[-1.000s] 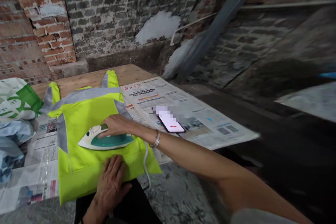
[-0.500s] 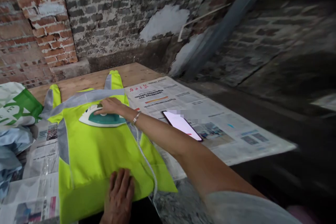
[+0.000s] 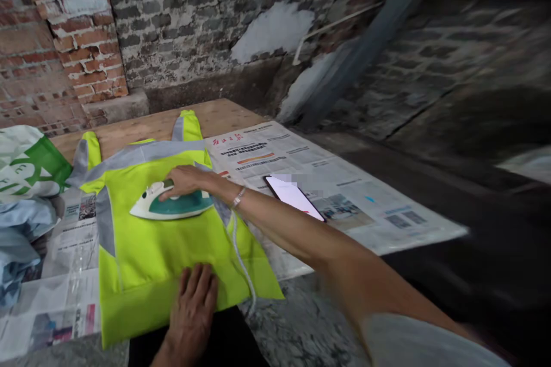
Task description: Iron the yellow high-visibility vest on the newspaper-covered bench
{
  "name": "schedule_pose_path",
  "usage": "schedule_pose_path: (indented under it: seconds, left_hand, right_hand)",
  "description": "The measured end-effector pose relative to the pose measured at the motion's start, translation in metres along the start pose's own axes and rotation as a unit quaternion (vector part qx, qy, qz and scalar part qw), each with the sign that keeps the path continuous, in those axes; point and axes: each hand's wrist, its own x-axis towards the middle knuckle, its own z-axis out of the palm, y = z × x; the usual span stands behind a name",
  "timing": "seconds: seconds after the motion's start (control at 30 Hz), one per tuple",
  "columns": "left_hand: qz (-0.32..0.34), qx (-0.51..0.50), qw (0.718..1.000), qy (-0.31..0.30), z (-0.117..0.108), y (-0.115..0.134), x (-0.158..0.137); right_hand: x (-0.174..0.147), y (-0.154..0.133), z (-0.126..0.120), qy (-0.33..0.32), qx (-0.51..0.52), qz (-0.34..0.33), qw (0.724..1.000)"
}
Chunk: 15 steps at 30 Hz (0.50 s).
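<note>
A neon yellow jacket with grey panels point(image 3: 146, 258) lies spread on the table, its sleeves pointing away from me. My right hand point(image 3: 186, 179) is wrapped round the handle of a white and teal clothes iron point(image 3: 172, 206), whose soleplate rests on the upper middle of the jacket. From the iron's heel a pale cord point(image 3: 241, 258) runs down over the jacket's right side and past its hem. My left hand point(image 3: 193, 301) lies flat on the hem at the near edge, fingers stretched out and holding nothing.
Newspaper sheets point(image 3: 267, 146) cover much of the wooden table point(image 3: 215, 108). A phone with a lit screen point(image 3: 297, 198) lies right of the jacket. At the left are a green and white bag point(image 3: 34, 166) and crumpled light blue cloth point(image 3: 21, 235). Brick walls point(image 3: 181, 23) stand behind.
The iron in my right hand has slid slightly down the jacket towards me. My left hand stays flat on the hem. The view has shifted a little.
</note>
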Motion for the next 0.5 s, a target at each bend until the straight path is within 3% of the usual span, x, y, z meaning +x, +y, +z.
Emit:
schedule_pose_path:
  seconds: [0.17, 0.27, 0.37, 0.5]
  left_hand:
    - [-0.004, 0.015, 1.0, -0.025, 0.002, 0.0, -0.003]
    - [-0.014, 0.015, 1.0, -0.018, 0.004, 0.001, -0.004]
    - [-0.015, 0.012, 1.0, 0.01, 0.003, 0.002, -0.002]
    - [-0.009, 0.02, 0.999, 0.03, -0.003, 0.002, 0.002]
  right_hand:
    - [-0.066, -0.04, 0.02, -0.039, -0.026, -0.057, 0.997]
    - [-0.084, -0.052, 0.027, -0.034, -0.051, -0.063, 0.996]
    - [-0.078, -0.054, 0.029, -0.013, -0.06, -0.051, 0.997]
    - [-0.036, -0.044, 0.023, 0.03, -0.06, -0.011, 0.998]
